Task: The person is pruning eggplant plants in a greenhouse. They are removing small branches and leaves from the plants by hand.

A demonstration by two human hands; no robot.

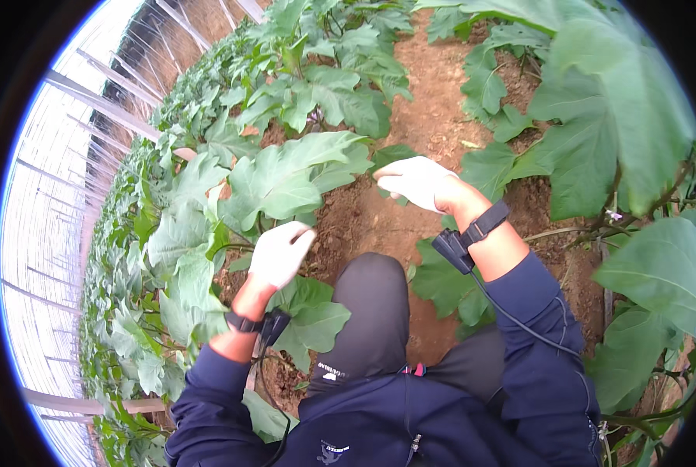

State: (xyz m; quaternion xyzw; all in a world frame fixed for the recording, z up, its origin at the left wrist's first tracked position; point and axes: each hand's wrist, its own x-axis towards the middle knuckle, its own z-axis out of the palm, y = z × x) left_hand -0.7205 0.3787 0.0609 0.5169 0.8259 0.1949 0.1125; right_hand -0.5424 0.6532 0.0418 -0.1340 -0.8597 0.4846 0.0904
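Observation:
My left hand (281,252), in a white glove, is at the edge of the leafy row on the left, just below a large lobed eggplant leaf (278,181). Its fingers are curled and a small gap shows between thumb and forefinger; whether it holds anything is not clear. Higher up and to the right, my right hand (416,182), also white-gloved, hovers over the soil path with its fingers stretched to the left. Close by its fingertips is a smaller green leaf (393,154). No object shows in the right hand.
Eggplant plants line both sides of a bare soil path (432,87). Big leaves (654,262) crowd in from the right, near a purple flower (614,215). My knee (374,292) is on the path. Strapped wrist devices trail cables along both arms. Greenhouse frame bars (103,105) stand far left.

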